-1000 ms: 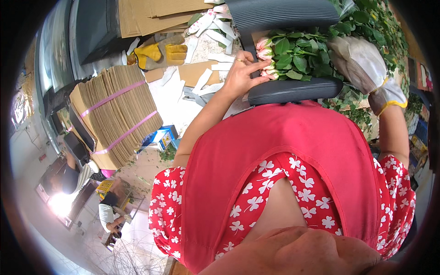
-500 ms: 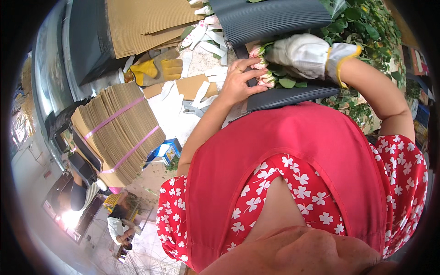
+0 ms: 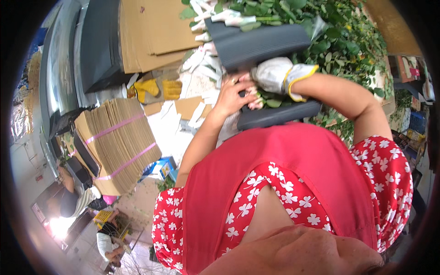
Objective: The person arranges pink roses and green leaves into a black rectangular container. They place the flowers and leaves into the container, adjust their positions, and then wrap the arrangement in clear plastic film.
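Several pale pink roses (image 3: pixel 255 102) with green leaves lie on a dark grey corrugated sheet (image 3: pixel 275 113) just in front of my body. The bare fingers of my left hand (image 3: pixel 231 95) curl around the bloom ends and press on them. Over the stems and leaves lies my right hand (image 3: pixel 274 79) in a white work glove with a yellow-edged cuff; motion blur and its own bulk hide its fingertips. Beyond both hands, the far part of the sheet (image 3: pixel 263 43) bends up and over. White-wrapped rose heads (image 3: pixel 233 18) lie behind it.
Leafy stems (image 3: pixel 339 50) heap up at the right. To the left are flat cardboard sheets (image 3: pixel 158 34), a yellow and grey glove (image 3: pixel 149 90), white paper strips (image 3: pixel 172 121) and a strapped cardboard stack (image 3: pixel 120 142). Other people (image 3: pixel 110 240) are farther off at lower left.
The whole view has shifted. The far part of the dark sheet now curls more over the roses. My left fingers have closed in on the blooms, and the gloved hand is nearer to them.
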### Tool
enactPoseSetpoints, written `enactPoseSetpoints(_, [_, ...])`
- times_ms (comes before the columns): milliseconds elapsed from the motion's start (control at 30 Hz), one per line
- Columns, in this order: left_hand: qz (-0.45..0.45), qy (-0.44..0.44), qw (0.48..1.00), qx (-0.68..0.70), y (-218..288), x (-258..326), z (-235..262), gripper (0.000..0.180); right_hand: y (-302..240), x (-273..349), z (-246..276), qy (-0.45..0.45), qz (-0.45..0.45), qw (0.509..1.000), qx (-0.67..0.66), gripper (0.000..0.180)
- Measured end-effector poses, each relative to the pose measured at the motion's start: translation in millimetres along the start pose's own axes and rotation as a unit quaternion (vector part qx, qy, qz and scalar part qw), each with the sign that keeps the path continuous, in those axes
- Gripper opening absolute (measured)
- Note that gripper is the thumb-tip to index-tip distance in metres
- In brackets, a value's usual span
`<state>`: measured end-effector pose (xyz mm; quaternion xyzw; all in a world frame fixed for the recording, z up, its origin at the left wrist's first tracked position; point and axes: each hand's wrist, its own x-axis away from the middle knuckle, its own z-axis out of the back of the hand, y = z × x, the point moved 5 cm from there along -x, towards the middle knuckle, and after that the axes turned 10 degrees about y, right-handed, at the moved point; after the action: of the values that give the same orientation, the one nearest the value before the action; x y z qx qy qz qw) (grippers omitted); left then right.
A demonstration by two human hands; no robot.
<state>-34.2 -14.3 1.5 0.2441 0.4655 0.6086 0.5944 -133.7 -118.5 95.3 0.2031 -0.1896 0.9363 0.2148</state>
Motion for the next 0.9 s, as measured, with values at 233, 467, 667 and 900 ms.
enactPoseSetpoints(233, [0.023,0.067,0.997,-0.014,6,1,0,0.023,89,6,164,0.458,-0.026,0.884,0.087,0.017])
enactPoseSetpoints(467, [0.043,0.017,0.999,-0.014,9,-8,2,0.039,204,-36,134,0.203,-0.209,0.942,0.165,0.036])
enactPoseSetpoints(667, [0.051,0.046,0.998,-0.008,8,0,5,0.046,108,139,200,0.518,-0.132,0.840,0.087,0.026])
enactPoseSetpoints(900, [0.020,0.063,0.998,-0.018,3,-3,3,0.039,92,116,15,0.263,-0.137,0.943,0.149,0.038])
